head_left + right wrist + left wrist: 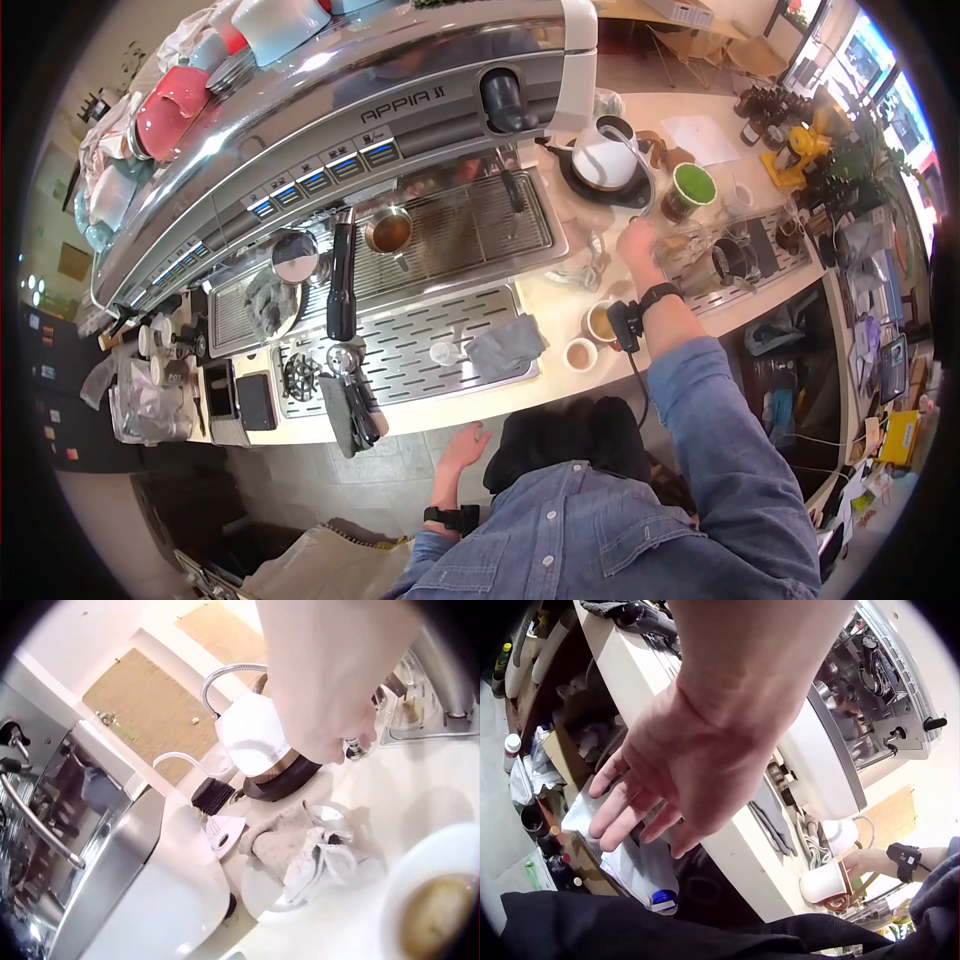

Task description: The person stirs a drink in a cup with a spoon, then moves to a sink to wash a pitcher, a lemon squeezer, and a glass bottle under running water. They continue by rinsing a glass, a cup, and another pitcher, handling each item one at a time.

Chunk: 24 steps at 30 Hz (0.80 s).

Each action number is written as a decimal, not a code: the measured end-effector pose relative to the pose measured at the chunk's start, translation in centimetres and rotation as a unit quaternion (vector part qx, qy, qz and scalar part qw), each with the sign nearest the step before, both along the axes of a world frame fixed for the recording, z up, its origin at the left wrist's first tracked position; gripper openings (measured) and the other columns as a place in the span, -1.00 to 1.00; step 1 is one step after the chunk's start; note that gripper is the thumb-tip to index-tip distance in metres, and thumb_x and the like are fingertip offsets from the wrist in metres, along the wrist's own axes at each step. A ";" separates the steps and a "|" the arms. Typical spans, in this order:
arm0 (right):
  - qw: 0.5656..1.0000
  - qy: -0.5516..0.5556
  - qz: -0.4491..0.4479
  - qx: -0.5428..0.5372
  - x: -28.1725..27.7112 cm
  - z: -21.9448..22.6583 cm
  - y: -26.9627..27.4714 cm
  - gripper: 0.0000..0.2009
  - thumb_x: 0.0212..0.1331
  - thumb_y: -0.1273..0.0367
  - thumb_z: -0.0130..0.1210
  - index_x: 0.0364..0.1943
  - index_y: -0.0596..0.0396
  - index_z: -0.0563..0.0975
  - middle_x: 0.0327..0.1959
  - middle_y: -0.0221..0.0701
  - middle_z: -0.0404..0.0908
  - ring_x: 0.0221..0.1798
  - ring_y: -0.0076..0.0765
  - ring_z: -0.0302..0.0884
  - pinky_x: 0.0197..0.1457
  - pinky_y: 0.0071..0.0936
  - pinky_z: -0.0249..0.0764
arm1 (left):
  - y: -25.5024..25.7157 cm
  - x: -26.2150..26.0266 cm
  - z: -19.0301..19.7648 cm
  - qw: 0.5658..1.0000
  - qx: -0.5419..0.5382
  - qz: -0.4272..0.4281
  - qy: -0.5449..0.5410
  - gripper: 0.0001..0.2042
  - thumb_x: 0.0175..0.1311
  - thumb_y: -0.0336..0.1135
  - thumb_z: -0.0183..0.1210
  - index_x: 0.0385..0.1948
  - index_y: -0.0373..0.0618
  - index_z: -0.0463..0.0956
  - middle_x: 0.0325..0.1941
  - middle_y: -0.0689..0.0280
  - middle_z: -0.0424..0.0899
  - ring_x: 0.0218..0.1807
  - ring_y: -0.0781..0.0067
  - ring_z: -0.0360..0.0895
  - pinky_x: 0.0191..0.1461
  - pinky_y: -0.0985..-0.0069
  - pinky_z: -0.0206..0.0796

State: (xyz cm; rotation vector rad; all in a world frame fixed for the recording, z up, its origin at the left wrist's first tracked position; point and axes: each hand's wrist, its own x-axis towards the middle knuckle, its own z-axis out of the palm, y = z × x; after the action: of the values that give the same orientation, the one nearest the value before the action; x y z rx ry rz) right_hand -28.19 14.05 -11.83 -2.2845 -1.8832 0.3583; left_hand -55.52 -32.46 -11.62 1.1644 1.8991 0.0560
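My left hand point(463, 446) hangs beside the counter's front edge. In the left wrist view the left hand point(697, 765) has relaxed, spread fingers and holds nothing. My right hand point(637, 245) reaches over the counter between a white gooseneck kettle point(603, 160) and a glass rinser area. Its fingers curl round a small shiny metal piece point(354, 748) that pokes out below them; I cannot tell what it is. A cup with a bright green top point(694, 184) stands just beyond that hand. Below the right wrist are a cup of coffee point(601, 322) and a smaller cup point(579, 355).
A large espresso machine point(330, 130) fills the left and back. Its drip tray point(470, 220) holds a small cup point(388, 232). A grey cloth point(506, 347) and portafilter point(345, 395) lie in front. A crumpled cloth point(285, 847) sits near the kettle.
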 end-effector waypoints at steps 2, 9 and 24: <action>0.997 0.046 -0.051 -0.027 0.3 0.0 -0.3 -0.54 0.01 0.42 0.11 -0.02 0.42 0.28 -0.09 0.05 0.49 0.04 0.00 0.49 0.07 -0.31 0.45 | 0.2 -0.7 0.5 1.000 -0.011 -0.003 -0.006 -0.54 0.21 0.03 0.03 0.02 -0.09 0.43 -0.20 -0.03 0.60 -0.07 -0.09 0.51 0.03 0.15 0.33; 0.930 0.233 -0.281 -0.039 -1.3 -0.4 2.3 -0.58 0.06 0.32 0.10 -0.02 0.31 0.39 -0.01 -0.05 0.51 0.07 -0.03 0.48 0.07 -0.26 0.44 | 0.4 -1.6 0.3 0.999 -0.020 -0.017 -0.025 -0.53 0.20 0.02 0.03 0.03 -0.13 0.43 0.03 -0.05 0.51 0.10 -0.09 0.42 0.14 0.14 0.27; 0.992 0.025 0.014 -0.121 3.0 -7.1 5.9 -0.72 -0.05 0.10 0.15 -0.41 -0.03 0.63 -0.24 -0.40 0.66 -0.27 -0.27 0.61 -0.30 -0.36 0.48 | 0.5 -1.2 -1.0 0.997 0.050 -0.055 -0.019 -0.54 0.18 -0.01 0.08 -0.08 -0.25 0.51 -0.10 -0.11 0.56 -0.01 -0.06 0.48 0.10 0.23 0.29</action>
State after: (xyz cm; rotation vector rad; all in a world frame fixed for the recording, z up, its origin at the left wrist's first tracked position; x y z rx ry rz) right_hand -25.16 19.96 -18.93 -2.3725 -1.9448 0.6764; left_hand -56.76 -31.98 -12.59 1.3236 1.8129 0.1128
